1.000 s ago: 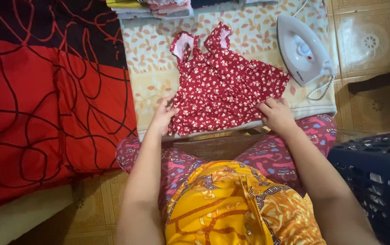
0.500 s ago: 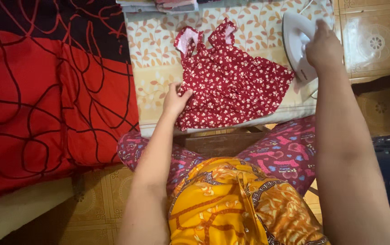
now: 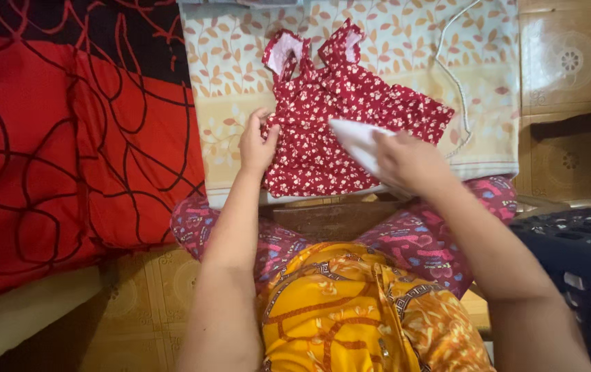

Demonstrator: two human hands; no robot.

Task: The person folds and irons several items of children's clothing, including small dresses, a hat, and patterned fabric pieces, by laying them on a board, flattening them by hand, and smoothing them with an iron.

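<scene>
A small red dress with white flowers (image 3: 323, 117) lies flat on a leaf-patterned ironing cloth (image 3: 405, 48). My left hand (image 3: 257, 143) pinches the dress's left edge and holds it down. My right hand (image 3: 409, 162) grips a white iron (image 3: 354, 138) that rests on the lower right of the skirt, its tip pointing left. The iron's white cord (image 3: 454, 76) trails up across the cloth to the right.
A red and black blanket (image 3: 75, 138) covers the left side. A dark blue plastic basket (image 3: 577, 255) stands at the right by my knee. Patterned floor tiles (image 3: 571, 69) show at the upper right. Folded clothes (image 3: 240, 3) peek in at the top edge.
My right hand left the hem, reached right to the iron, took hold of it and brought it onto the skirt. My left hand slid up the dress's left edge.
</scene>
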